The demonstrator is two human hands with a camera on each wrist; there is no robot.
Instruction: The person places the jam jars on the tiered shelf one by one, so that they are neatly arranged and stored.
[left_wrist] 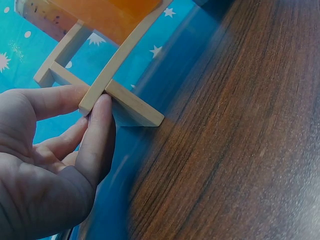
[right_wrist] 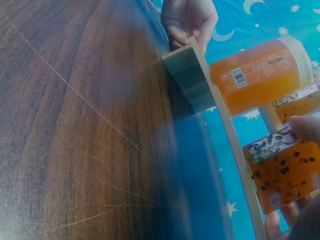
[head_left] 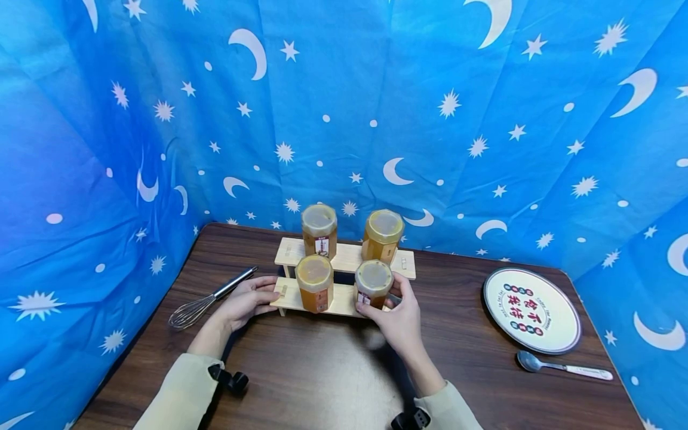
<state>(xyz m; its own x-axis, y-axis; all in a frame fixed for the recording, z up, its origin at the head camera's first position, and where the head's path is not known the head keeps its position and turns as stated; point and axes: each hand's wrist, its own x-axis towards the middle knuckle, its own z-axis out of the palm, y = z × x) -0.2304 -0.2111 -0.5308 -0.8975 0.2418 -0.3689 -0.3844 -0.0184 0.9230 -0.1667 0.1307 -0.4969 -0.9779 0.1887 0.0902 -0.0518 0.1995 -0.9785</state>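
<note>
A two-tier wooden rack (head_left: pixel 346 258) stands at the back of the dark wooden table and carries four jars of orange preserve. My left hand (head_left: pixel 270 295) pinches the left end of the lower shelf (left_wrist: pixel 118 65), thumb (left_wrist: pixel 98 131) on its front edge. My right hand (head_left: pixel 383 302) grips the front right jar (head_left: pixel 373 276), which stands on the lower shelf; in the right wrist view its fingers (right_wrist: pixel 306 126) lie on that seeded jar (right_wrist: pixel 282 172). The front left jar (head_left: pixel 314 280) stands between my hands. Two more jars (head_left: pixel 319 227) (head_left: pixel 383 233) stand on the upper shelf.
A metal whisk (head_left: pixel 206 300) lies left of the rack, close to my left hand. A round printed plate (head_left: pixel 532 309) sits at the right, with a spoon (head_left: pixel 563 367) in front of it. Blue star-and-moon cloth (head_left: pixel 344 107) walls the table on three sides.
</note>
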